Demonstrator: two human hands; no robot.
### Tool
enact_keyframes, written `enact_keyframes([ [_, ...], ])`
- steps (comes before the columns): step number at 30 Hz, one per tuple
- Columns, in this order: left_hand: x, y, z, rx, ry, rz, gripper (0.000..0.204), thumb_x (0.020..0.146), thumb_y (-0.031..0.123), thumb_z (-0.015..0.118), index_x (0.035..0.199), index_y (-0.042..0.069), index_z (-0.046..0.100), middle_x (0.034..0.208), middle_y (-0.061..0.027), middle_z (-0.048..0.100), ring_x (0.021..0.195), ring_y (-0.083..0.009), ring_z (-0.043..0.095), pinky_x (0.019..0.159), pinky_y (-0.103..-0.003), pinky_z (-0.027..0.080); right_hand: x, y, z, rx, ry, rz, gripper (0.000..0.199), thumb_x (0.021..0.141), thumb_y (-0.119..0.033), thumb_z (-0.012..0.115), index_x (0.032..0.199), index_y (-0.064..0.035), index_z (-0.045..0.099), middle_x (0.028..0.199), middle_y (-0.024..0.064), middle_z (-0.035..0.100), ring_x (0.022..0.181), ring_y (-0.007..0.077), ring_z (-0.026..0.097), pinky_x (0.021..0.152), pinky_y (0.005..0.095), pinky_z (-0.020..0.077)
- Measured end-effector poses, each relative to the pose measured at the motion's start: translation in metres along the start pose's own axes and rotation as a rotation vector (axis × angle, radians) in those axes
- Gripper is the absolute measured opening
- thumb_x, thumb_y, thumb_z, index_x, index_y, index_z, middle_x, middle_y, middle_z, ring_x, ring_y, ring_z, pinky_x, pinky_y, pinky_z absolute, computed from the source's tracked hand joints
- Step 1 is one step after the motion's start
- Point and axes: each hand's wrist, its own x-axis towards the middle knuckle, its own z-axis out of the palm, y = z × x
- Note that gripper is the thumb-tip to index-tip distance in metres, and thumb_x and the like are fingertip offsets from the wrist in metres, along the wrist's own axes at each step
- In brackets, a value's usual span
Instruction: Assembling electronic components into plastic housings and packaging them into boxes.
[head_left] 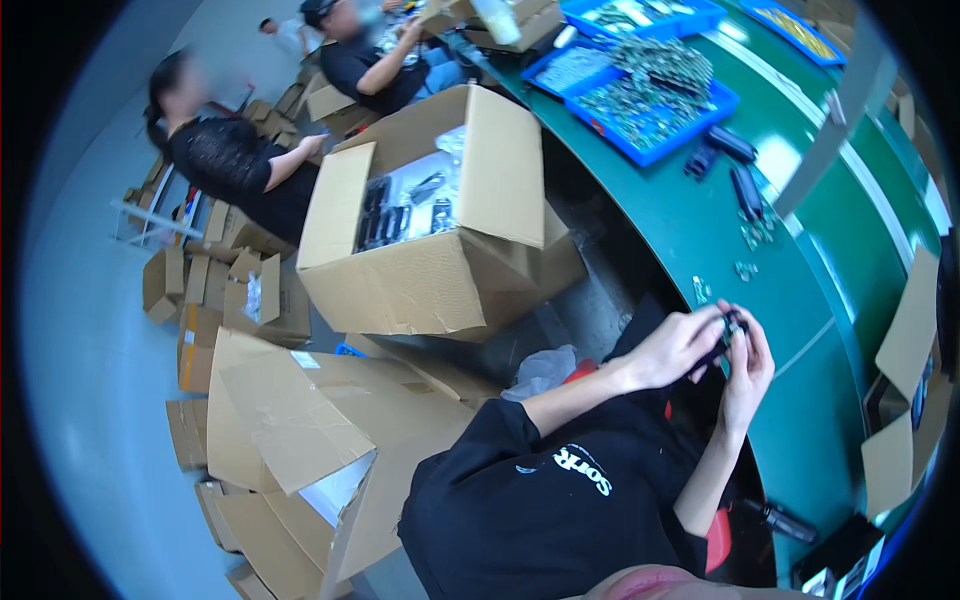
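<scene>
My left hand (675, 348) and my right hand (750, 368) meet over the edge of the green table (815, 375). Between them they grip a small black object (730, 326), its fingers closed round both sides; its exact kind is mostly hidden by the fingers. Just beyond my hands, a few small green circuit pieces (701, 290) lie on the table, with another little cluster (746, 271) beside them. Farther off rests a black handheld casing (745, 192) with green bits at its end, and two more dark casings (733, 144) lie near a blue tray.
Blue trays (650, 152) heaped with green circuit boards stand at the table's far end. A grey post (835, 125) rises on the right. Left of me are a large open carton (400, 285) of black items and more cartons (290, 410). Two people in black (225, 160) work beyond.
</scene>
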Motion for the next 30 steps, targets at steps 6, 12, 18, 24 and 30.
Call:
enact_keyframes([
  [6,-0.004,0.022,-0.010,-0.128,0.063,-0.038,0.036,0.107,0.026,0.037,0.124,-0.003,0.050,0.079,-0.0061,0.062,0.058,-0.0104,0.060,0.053,-0.024,0.048,0.012,-0.032,0.017,0.038,-0.174,0.110,0.029,0.098,-0.011,0.058,0.124,0.0012,0.061,0.109,0.0058,0.069,0.073,0.0043,0.055,0.062,0.0183,0.0443],
  [12,0.003,0.021,-0.014,-0.154,0.019,-0.072,0.037,0.107,0.029,0.036,0.120,-0.002,0.051,0.082,-0.0066,0.063,0.060,-0.0106,0.060,0.056,-0.023,0.049,0.016,-0.032,0.019,0.085,-0.196,0.070,0.036,0.099,-0.011,0.053,0.133,0.0019,0.055,0.122,0.0096,0.066,0.082,0.0041,0.055,0.067,0.0185,0.0449],
  [18,0.006,0.021,-0.012,-0.186,-0.005,-0.096,0.036,0.108,0.029,0.034,0.118,-0.001,0.052,0.083,-0.0070,0.063,0.059,-0.0110,0.060,0.055,-0.023,0.049,0.015,-0.030,0.011,0.140,-0.233,0.090,0.042,0.100,-0.011,0.050,0.140,0.0029,0.048,0.127,0.0109,0.063,0.083,0.0046,0.053,0.072,0.0192,0.0452],
  [24,0.009,0.018,-0.009,-0.231,-0.009,-0.112,0.036,0.108,0.029,0.033,0.116,-0.001,0.052,0.084,-0.0076,0.063,0.059,-0.0115,0.060,0.054,-0.023,0.049,0.016,-0.025,0.002,0.267,-0.294,0.112,0.044,0.099,-0.008,0.049,0.142,0.0028,0.046,0.132,0.0113,0.059,0.089,0.0060,0.055,0.076,0.0204,0.0458],
  [30,0.011,0.017,-0.009,-0.215,0.009,-0.136,0.037,0.108,0.030,0.033,0.116,-0.001,0.052,0.083,-0.0075,0.063,0.058,-0.0115,0.060,0.054,-0.023,0.048,0.015,-0.028,0.003,0.213,-0.281,0.098,0.047,0.097,-0.004,0.050,0.143,0.0025,0.045,0.134,0.0116,0.058,0.095,0.0069,0.056,0.079,0.0214,0.0463],
])
